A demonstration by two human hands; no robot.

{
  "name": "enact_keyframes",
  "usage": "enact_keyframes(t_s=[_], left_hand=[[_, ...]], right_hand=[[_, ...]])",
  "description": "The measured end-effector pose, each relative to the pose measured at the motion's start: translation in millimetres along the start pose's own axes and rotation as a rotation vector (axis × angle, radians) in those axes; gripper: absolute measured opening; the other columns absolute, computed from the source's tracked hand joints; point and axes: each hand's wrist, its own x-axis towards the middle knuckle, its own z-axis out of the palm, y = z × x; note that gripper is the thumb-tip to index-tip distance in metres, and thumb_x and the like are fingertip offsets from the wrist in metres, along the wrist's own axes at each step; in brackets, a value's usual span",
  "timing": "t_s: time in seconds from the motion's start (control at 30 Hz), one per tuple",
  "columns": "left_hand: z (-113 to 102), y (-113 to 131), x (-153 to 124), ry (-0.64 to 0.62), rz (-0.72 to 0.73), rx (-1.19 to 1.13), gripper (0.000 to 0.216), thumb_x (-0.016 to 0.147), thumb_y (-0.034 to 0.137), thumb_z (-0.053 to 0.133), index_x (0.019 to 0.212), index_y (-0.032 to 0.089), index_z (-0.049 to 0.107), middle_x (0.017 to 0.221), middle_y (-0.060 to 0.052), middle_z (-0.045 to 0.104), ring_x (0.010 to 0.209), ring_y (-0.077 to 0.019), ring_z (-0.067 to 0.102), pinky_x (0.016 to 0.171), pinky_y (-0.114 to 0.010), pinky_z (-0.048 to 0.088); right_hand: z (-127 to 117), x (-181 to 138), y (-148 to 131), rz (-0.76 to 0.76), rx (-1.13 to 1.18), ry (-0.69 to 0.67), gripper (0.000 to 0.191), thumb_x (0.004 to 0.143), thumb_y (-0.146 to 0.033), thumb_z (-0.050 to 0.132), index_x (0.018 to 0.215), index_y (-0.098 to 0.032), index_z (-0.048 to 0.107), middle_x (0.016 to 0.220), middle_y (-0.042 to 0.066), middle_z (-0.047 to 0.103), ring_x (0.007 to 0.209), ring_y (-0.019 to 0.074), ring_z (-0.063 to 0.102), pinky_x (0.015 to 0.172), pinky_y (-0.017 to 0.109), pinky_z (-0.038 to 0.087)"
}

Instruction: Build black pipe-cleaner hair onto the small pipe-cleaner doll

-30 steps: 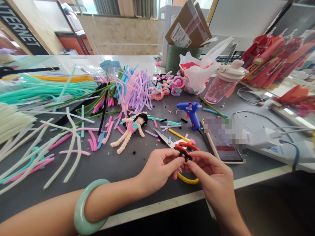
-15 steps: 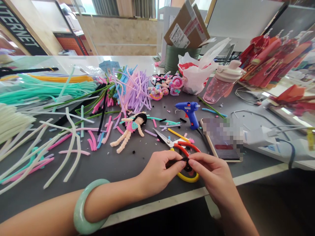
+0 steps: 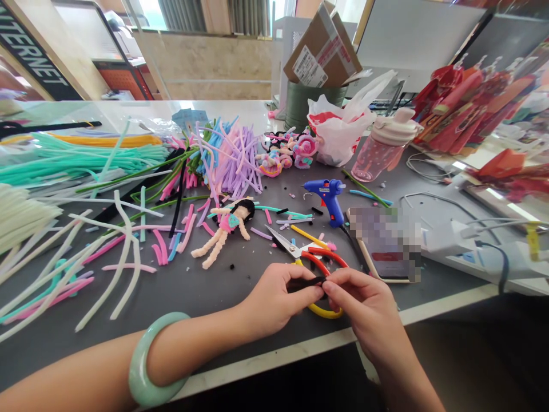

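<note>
My left hand [image 3: 274,300] and my right hand [image 3: 364,312] meet near the table's front edge, both pinching a short black pipe cleaner [image 3: 305,282] between thumb and fingers. The piece lies flat between the fingertips. Just behind and under the hands lie scissors [image 3: 306,257] with red and yellow handles. A small pipe-cleaner doll [image 3: 225,229] with black hair lies on the grey table [image 3: 206,292] further back. A pale green bangle [image 3: 148,363] sits on my left wrist.
A blue glue gun [image 3: 328,194] and a phone [image 3: 381,243] lie to the right. Piles of coloured pipe cleaners [image 3: 86,160] cover the left side. A pink bottle [image 3: 381,146], a white bag [image 3: 338,129] and red packets [image 3: 467,100] stand behind.
The black pipe cleaner was a curled loop between my fingers; now it is pulled out flatter. Both hands stayed in place at the front edge.
</note>
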Motion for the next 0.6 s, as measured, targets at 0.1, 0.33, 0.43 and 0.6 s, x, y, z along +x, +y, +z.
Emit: enact_keyframes(t_s=[0.1, 0.33, 0.43, 0.6], left_hand=[[0, -1, 1, -0.047, -0.068, -0.104, 0.032, 0.066, 0.041, 0.077, 0.068, 0.013, 0.060, 0.047, 0.009, 0.042, 0.043, -0.0040, 0.033, 0.044, -0.021, 0.023], [-1, 1, 4, -0.109, -0.105, -0.173, 0.035, 0.059, 0.040, 0.080, 0.062, 0.014, 0.057, 0.041, 0.010, 0.041, 0.037, -0.0027, 0.032, 0.040, -0.021, 0.020], [-2, 2, 4, -0.112, -0.105, -0.174, 0.035, 0.058, 0.039, 0.081, 0.061, 0.014, 0.057, 0.041, 0.009, 0.042, 0.037, -0.0030, 0.034, 0.040, -0.020, 0.020], [-3, 2, 3, -0.125, -0.125, -0.157, 0.034, 0.056, 0.038, 0.082, 0.062, 0.013, 0.059, 0.041, 0.008, 0.044, 0.037, -0.0034, 0.035, 0.039, -0.020, 0.021]], right_hand=[[-2, 1, 3, 0.034, 0.018, -0.027, 0.021, 0.067, -0.037, 0.078, 0.067, -0.017, 0.072, 0.058, 0.001, 0.062, 0.054, 0.0107, 0.053, 0.051, 0.022, 0.044], [-5, 2, 2, 0.146, 0.105, -0.099, 0.030, 0.067, -0.044, 0.080, 0.068, -0.015, 0.071, 0.052, -0.002, 0.054, 0.050, 0.0072, 0.045, 0.050, 0.020, 0.036], [-6, 4, 2, 0.171, 0.121, -0.189, 0.034, 0.068, -0.048, 0.079, 0.068, -0.015, 0.069, 0.049, -0.003, 0.051, 0.049, 0.0062, 0.041, 0.049, 0.020, 0.034], [-11, 8, 4, 0.155, 0.099, -0.300, 0.033, 0.073, -0.046, 0.075, 0.069, -0.015, 0.067, 0.054, -0.003, 0.050, 0.051, 0.0062, 0.040, 0.050, 0.020, 0.031]])
